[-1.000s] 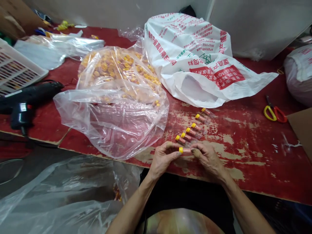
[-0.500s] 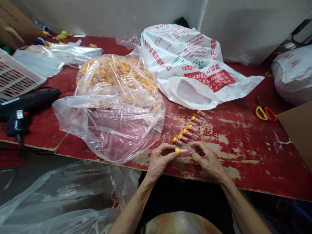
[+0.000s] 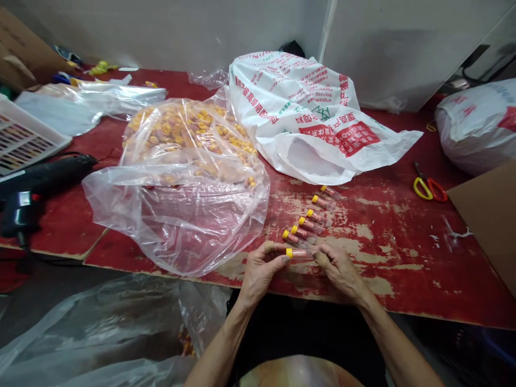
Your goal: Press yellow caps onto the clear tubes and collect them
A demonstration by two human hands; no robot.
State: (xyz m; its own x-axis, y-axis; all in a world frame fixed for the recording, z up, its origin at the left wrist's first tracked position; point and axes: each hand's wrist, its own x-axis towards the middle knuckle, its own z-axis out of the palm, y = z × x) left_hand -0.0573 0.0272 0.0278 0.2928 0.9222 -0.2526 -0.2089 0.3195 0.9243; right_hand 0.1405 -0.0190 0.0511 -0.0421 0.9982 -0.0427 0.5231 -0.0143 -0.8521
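Between my two hands, just above the front edge of the red table, lies a small clear tube (image 3: 299,253) with a yellow cap and a red-and-white printed wrap. My left hand (image 3: 260,271) is closed in a pinch at the capped end, thumb beside the cap. The fingers of my right hand (image 3: 341,271) pinch the clear plastic at the other end. Beyond them several similar capped tubes (image 3: 307,224) lie in a slanting row on the table, caps towards the left.
A clear plastic bag (image 3: 181,215) full of yellow-capped pieces lies left. Behind is a white printed sack (image 3: 294,91). Scissors (image 3: 429,189) and a cardboard box (image 3: 487,209) are right. A black heat gun (image 3: 52,174) and white basket (image 3: 32,134) stand far left.
My right fingers have drawn closer together on the tube's clear end. My left hand keeps its pinch at the cap. The whole view has shifted slightly.
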